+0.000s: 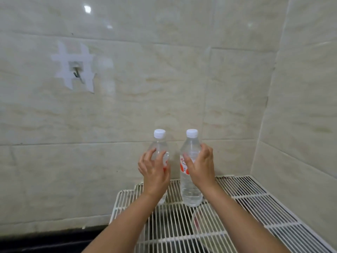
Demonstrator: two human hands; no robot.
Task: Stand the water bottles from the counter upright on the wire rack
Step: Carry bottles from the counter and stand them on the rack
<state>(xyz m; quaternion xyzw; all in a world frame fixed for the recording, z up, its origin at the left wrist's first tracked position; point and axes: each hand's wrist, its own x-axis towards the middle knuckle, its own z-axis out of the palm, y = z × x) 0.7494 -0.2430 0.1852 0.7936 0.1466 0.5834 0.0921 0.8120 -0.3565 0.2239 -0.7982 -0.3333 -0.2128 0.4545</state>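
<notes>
Two clear water bottles with white caps stand upright side by side at the back of the white wire rack (255, 199). My left hand (155, 174) is curled around the left bottle (159, 143) from the front, with thumb and fingers on its body. My right hand (200, 168) wraps the middle of the right bottle (191, 194), partly covering its red and white label. Both bottle bases rest on the rack wires.
Tiled walls close in behind and on the right, forming a corner. A taped metal hook (76, 72) hangs on the back wall at left. A dark counter edge (54, 241) runs below left. A clear shape with red (196, 221) shows under the rack.
</notes>
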